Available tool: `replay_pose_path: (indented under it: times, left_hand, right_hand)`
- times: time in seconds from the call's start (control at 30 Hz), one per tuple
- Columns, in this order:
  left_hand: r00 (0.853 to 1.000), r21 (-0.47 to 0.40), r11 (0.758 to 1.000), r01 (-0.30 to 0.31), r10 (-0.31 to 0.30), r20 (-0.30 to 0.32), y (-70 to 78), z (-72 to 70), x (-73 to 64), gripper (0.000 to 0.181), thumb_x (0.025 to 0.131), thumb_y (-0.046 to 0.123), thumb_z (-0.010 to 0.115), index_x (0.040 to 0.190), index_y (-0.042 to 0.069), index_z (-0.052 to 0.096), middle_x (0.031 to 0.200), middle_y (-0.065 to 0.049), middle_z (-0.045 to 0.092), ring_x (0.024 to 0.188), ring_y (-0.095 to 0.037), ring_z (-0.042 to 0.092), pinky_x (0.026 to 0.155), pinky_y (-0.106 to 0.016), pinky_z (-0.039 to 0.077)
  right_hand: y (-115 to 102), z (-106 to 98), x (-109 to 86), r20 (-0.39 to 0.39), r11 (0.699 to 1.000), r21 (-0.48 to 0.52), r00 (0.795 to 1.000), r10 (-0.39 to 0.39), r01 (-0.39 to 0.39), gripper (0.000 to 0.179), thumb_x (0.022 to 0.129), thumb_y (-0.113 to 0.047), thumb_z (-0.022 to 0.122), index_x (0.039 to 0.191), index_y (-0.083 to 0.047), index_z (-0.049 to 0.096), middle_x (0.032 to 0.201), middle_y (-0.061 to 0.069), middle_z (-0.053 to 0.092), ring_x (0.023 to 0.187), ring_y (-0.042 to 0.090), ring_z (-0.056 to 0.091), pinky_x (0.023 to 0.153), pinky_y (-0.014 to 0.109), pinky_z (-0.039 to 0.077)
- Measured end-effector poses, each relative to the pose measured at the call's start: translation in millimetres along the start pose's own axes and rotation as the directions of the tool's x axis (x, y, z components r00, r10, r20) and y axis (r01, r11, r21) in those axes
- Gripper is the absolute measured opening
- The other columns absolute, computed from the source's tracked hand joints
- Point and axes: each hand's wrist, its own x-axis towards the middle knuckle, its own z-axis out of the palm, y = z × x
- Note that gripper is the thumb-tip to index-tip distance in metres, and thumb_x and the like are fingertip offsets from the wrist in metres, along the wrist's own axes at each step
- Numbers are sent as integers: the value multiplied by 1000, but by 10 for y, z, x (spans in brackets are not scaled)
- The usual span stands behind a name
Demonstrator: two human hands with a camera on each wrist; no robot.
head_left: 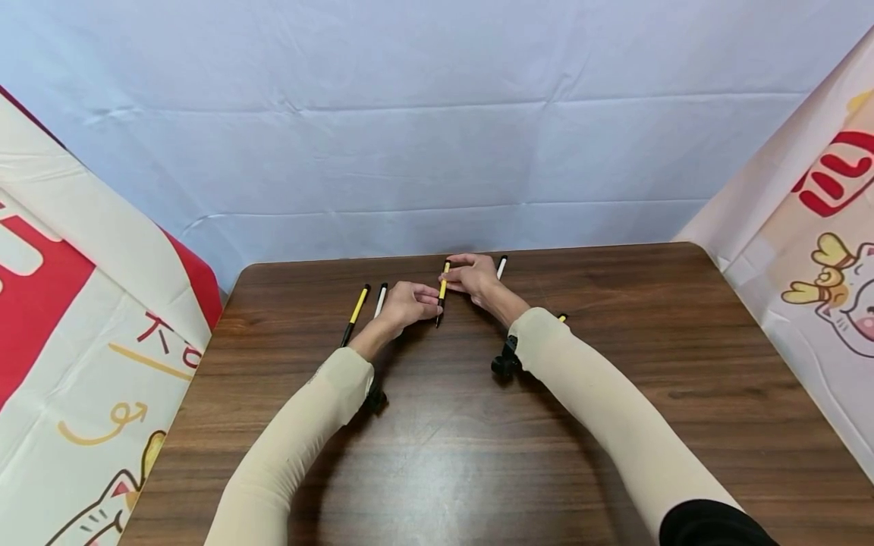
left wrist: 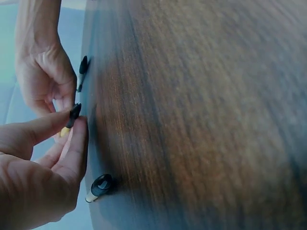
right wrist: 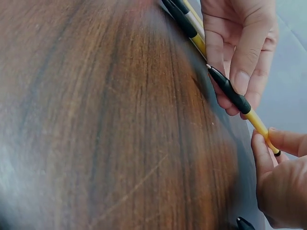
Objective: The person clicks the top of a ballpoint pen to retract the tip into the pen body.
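Both hands hold one yellow pen with a black grip (head_left: pixel 443 292) near the far table edge. My left hand (head_left: pixel 410 303) pinches its black lower part between thumb and fingers, and in the right wrist view the pen's point (right wrist: pixel 209 68) sticks out past that hand. At the other end, my right hand (head_left: pixel 476 278) pinches the yellow barrel close to its black top. Left of the left hand lie a white pen (head_left: pixel 380 299) and another yellow-and-black pen (head_left: pixel 356 313). Behind the right hand shows part of a second white pen (head_left: pixel 502 266).
A yellow pen end (head_left: pixel 563 318) peeks out beyond the right sleeve, which hides the remainder. The brown wooden table (head_left: pixel 437 470) meets a pale cloth backdrop (head_left: pixel 410 152) at its far edge. Printed banners (head_left: pixel 833 288) hang at both sides.
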Motion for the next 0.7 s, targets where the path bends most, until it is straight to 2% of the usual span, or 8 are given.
replay_pose_path:
  times: [0.1,0.27,0.7]
  left_hand:
    - [999,-119,992,37,-35,19,1,2,5,36,93,-4,79,128,-3,71,117,-19,77,104,-25,76,86,-30,63]
    - [996,-283,955,87,-74,54,-11,20,27,36,96,-7,74,131,-7,68,116,-24,76,101,-26,78,88,-35,64]
    - [990,-397,910,120,-78,119,5,37,-26,34,99,-7,69,132,-14,65,117,-27,75,90,-18,78,85,-35,64]
  right_hand:
    - [-15,-8,-6,4,1000,7,1000,1,-1,49,97,8,71,145,0,61,123,27,71,109,31,76,90,34,63]
    - [-42,-12,-28,19,1000,14,1000,7,-8,50,97,8,71,145,0,61,124,27,70,108,30,77,89,34,63]
    - [-117,15,-104,61,994,-108,998,-27,33,51,97,6,73,146,-2,63,119,22,73,107,29,76,93,37,62]
